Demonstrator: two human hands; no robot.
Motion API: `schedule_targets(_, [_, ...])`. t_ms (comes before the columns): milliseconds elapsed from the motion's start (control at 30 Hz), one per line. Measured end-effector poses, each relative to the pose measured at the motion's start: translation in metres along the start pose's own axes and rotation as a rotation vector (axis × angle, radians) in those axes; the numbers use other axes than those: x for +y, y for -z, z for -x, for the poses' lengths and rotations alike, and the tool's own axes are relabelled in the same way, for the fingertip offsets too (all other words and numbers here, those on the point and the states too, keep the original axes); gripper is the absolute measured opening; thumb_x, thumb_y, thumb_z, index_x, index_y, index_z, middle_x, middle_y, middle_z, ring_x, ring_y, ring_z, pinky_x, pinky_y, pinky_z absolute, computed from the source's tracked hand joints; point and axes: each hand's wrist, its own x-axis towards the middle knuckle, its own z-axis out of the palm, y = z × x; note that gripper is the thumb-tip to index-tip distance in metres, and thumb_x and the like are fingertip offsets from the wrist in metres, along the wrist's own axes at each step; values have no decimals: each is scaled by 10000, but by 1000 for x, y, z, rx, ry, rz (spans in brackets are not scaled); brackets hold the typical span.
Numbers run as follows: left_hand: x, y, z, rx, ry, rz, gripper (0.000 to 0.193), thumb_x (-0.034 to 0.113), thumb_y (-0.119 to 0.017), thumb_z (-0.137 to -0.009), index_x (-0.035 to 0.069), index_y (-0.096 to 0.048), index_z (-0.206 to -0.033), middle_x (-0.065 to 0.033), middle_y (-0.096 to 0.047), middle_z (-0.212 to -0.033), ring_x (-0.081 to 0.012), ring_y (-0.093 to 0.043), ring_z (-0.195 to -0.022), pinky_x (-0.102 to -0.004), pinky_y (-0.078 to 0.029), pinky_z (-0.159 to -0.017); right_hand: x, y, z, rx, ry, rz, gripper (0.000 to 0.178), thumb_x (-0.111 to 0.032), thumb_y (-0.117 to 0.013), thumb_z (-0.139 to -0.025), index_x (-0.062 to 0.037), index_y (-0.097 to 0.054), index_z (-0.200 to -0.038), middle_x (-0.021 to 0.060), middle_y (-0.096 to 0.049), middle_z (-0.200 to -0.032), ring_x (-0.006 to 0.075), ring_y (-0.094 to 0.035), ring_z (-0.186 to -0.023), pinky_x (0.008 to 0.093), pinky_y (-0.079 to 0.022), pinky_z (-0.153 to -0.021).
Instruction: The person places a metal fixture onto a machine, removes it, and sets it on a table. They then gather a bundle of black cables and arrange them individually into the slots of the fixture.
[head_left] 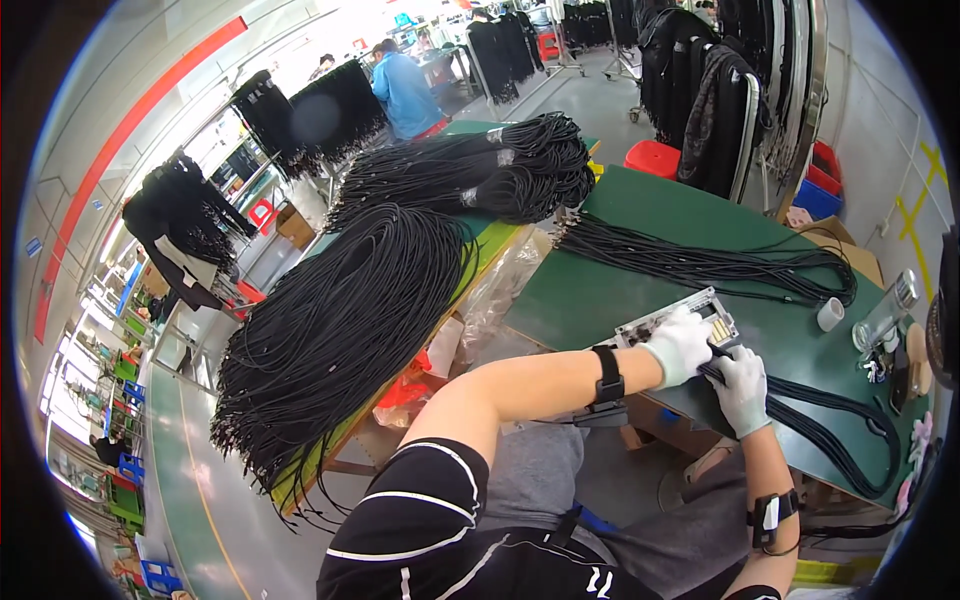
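Both of my hands wear white gloves and work close together at the near edge of the green table. My left hand (682, 345) is curled over a flat silver-and-white fixture (716, 312), its fingertips down by the fixture and the cable ends; what they pinch is hidden. Just right of it, my right hand (742, 392) closes round a bundle of black cables (835, 400). That bundle runs out to the right and loops back along the table. Short cable ends show between the two hands.
More black cables (700, 262) lie across the back of the green table (640, 210). Large cable heaps (340, 300) cover the neighbouring table on the left. At right stand a white cup (830, 314) and a clear bottle (886, 310). A red stool (652, 157) stands behind.
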Motion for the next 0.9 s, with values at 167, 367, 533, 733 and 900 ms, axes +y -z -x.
schedule_targets(167, [-41, 1, 77, 531, 110, 163, 640, 411, -782, -746, 143, -601, -1298, -181, -477, -1394, -401, -458, -1275, -541, -358, -1084, 3, -3, 0, 169, 61, -5, 211, -121, -787, -721, -135, -690, -907, 70, -588, -942, 309, -577, -924, 417, -444, -808])
schedule_targets(367, [-80, -18, 139, 48, 503, 411, 610, 428, -698, -851, 126, -554, -1361, -177, -673, -1128, -385, -635, -1023, -441, -523, -890, 4, 3, 0, 99, -7, -50, 178, -155, -770, -768, -123, -687, -923, 104, -606, -943, 336, -596, -921, 442, -479, -799])
schedule_targets(533, [-65, -6, 127, -49, 529, 278, 684, 432, -571, -913, 85, -413, -1480, -237, -710, -948, -421, -683, -873, -513, -533, -806, 5, 6, -9, 114, -49, -81, 158, -156, -738, -810, -95, -702, -951, 114, -627, -951, 349, -607, -941, 450, -493, -814])
schedule_targets(733, [-19, -29, 129, -117, 565, 349, 829, 392, -595, -897, 62, -248, -1574, -221, -705, -861, -390, -687, -809, -486, -541, -757, 1, 10, -10, 60, -5, -61, 258, -206, -773, -793, -115, -714, -1027, 103, -627, -956, 335, -599, -966, 438, -492, -851])
schedule_targets(900, [-8, -31, 131, -34, 640, 513, 822, 369, -677, -869, 83, -328, -1556, -119, -682, -747, -324, -677, -714, -413, -548, -717, 22, 16, -14, 88, -49, -202, 394, -269, -826, -738, -117, -727, -1089, 106, -645, -1021, 322, -593, -1006, 434, -487, -882])
